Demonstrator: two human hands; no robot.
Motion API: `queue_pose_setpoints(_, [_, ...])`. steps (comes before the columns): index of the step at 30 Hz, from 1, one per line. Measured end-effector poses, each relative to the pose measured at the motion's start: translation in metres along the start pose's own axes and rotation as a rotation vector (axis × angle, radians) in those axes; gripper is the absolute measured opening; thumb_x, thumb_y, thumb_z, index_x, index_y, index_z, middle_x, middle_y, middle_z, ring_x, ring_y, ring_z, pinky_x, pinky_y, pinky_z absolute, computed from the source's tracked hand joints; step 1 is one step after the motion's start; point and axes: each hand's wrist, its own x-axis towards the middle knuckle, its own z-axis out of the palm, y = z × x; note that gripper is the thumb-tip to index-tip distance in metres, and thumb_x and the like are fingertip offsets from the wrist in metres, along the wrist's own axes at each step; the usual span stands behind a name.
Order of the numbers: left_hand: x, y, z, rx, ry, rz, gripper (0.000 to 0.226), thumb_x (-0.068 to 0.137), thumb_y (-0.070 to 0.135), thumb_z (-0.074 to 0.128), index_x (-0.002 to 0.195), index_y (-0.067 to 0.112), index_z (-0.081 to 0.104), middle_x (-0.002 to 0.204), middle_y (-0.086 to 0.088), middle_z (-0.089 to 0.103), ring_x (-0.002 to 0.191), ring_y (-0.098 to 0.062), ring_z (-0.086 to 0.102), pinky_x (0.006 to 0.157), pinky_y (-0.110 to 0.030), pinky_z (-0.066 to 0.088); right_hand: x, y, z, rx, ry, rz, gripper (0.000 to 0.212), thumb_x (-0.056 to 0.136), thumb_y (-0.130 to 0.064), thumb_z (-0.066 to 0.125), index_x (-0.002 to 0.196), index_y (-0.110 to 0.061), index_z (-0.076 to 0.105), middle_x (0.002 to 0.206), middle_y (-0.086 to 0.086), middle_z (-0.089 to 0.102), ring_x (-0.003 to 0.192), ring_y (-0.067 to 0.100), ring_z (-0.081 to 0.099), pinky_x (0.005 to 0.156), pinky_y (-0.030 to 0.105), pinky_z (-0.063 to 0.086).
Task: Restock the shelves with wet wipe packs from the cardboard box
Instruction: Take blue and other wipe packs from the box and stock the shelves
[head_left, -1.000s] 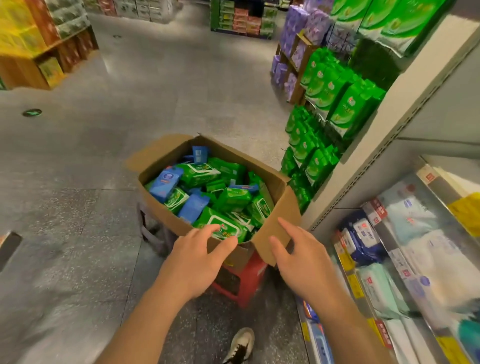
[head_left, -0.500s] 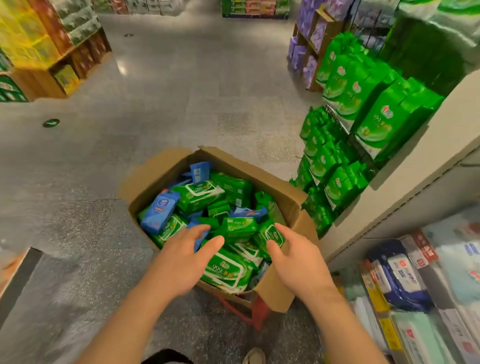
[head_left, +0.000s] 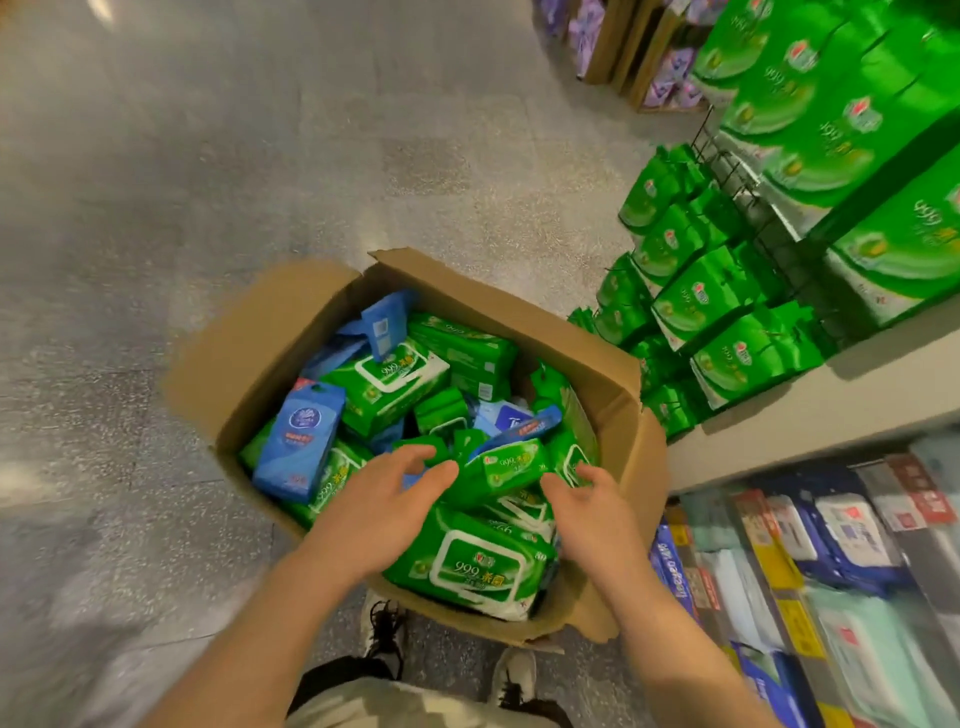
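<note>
Grey speckled floor (head_left: 208, 182) fills the left side. Cardboard box (head_left: 249, 364) sits centre w/ flaps folded out, packed w/ green & blue wet wipe packs in a loose jumble. Blue pack (head_left: 301, 447) leans on the box's left inside wall; big green pack w/ white lid label (head_left: 475, 564) lies flat at the near edge, btwn both forearms. Left hand (head_left: 382, 499) reaches into the box, fingers spread & only lightly bent, gripping nothing, tips over a small green pack (head_left: 511, 465) tilted mid-box. Right hand (head_left: 592, 501) is just beside that same pack on its other side, fingers relaxed & apart, holding nothing; can't tell if either hand actually touches it. Below the box, two sneakers (head_left: 384, 631) on the floor. Right side: shelf (head_left: 810, 415) edge w/ rows of green packs (head_left: 696, 299) hung/stacked above, and white/blue packs (head_left: 852, 530) lined up on the lower tier w/ price tags along the front
</note>
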Motion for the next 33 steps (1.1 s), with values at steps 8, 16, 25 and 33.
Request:
queue_pose_setpoints(8, [0.048,-0.047,-0.034,0.0,-0.152,-0.027,0.058,0.094,0.07,0.048,0.145,0.042,0.049,0.136,0.02,0.057,0.124,-0.006,0.054,0.104,-0.036,0.043,0.062,-0.014,0.08,0.574,-0.126,0.461,0.074,0.091,-0.053,0.071,0.148,-0.013,0.045,0.147,0.012,0.051,0.116,0.043,0.063,0.092,0.054,0.059])
queue_pose_setpoints(16, [0.061,-0.084,-0.059,-0.031,-0.116,-0.064,0.052,0.09,0.068,0.055,0.136,0.045,0.054,0.122,0.025,0.062,0.112,-0.003,0.06,0.099,-0.033,0.046,0.087,-0.01,0.109,0.745,-0.029,0.549,0.046,0.088,-0.042,0.077,0.123,-0.014,0.065,0.123,0.015,0.069,0.104,0.038,0.069,0.081,0.053,0.06])
queue_pose_setpoints(25, [0.074,-0.066,-0.052,-0.115,-0.211,-0.037,0.038,0.098,0.056,0.056,0.133,0.043,0.055,0.115,0.029,0.06,0.104,-0.004,0.062,0.084,-0.028,0.047,0.055,-0.002,0.095,0.861,0.116,0.549,0.035,0.089,-0.021,0.072,0.12,-0.01,0.061,0.123,0.019,0.066,0.112,0.04,0.064,0.074,0.063,0.06])
queue_pose_setpoints(33, [0.077,-0.036,-0.005,-0.39,-0.42,-0.299,0.099,0.068,0.082,0.059,0.155,0.041,0.037,0.146,0.013,0.055,0.127,-0.016,0.059,0.109,-0.042,0.045,-0.001,-0.023,0.065,0.887,-0.22,0.391,0.035,0.096,-0.011,0.048,0.125,-0.018,0.066,0.117,0.012,0.076,0.103,0.033,0.074,0.087,0.058,0.059])
